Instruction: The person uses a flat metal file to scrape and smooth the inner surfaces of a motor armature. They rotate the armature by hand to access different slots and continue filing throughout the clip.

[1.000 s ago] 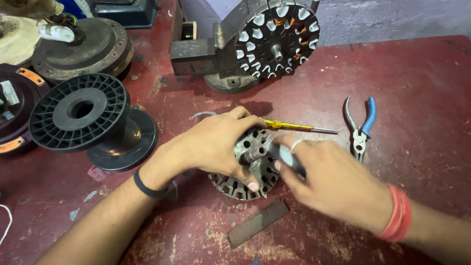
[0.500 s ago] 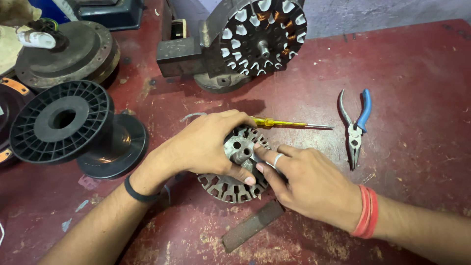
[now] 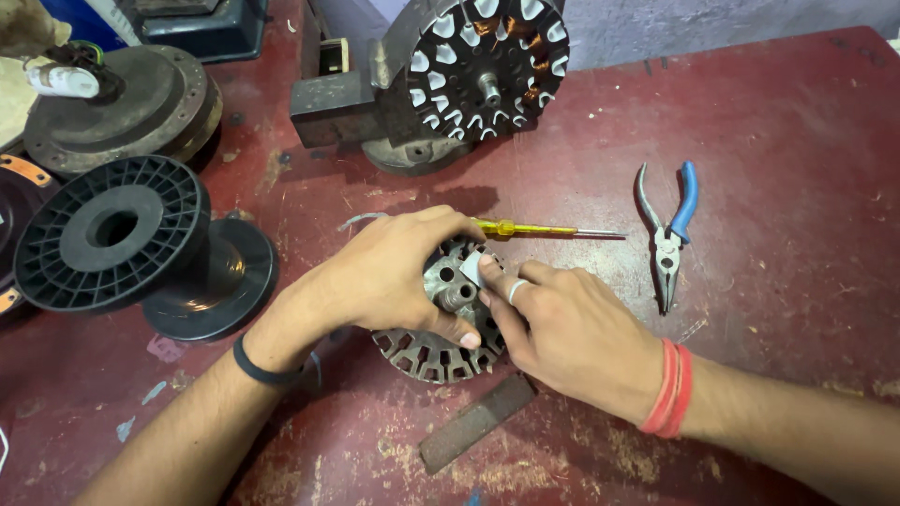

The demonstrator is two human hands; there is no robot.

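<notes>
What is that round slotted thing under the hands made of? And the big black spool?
The round slotted core looks like bare metal, probably steel: dull grey, with dark grime. The left hand and right hand rest on it. The black spool looks like moulded plastic: even matte black with thin ribs. The pliers look like steel with blue, likely plastic, grips.

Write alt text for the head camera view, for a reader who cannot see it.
Two bare hands work on a slotted metal motor core lying on a worn red table: the left hand steadies it while the right hand presses a small pale strip at its top. A yellow-handled screwdriver, blue-handled pliers and a black spool lie around.
</notes>
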